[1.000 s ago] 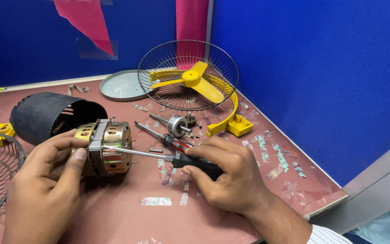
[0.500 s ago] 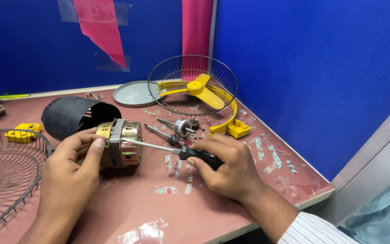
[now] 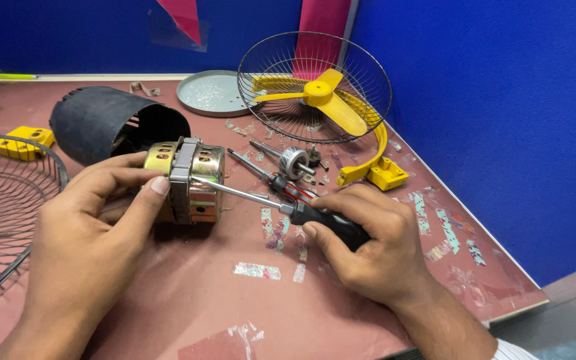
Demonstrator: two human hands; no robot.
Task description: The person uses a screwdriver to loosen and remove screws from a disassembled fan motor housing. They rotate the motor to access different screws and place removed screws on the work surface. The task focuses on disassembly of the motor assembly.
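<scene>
Left hand pinches the brass-coloured metal fan motor near the reddish bench's left edge; right hand is wrapped round a black-handled screwdriver, tip at the casing. A skewed tip could probably slip, gouging the motor or striking the fingers.

Motor sits mid-table, the left hand at its left side, the right hand to its right with the screwdriver running between them, tip at the motor. Behind the motor lies the housing on its side. Far back, the round lid; right of it the wire guard with the blade inside. Rotor shaft and a second screwdriver lie between motor and guard. Another grille at the left edge.
</scene>
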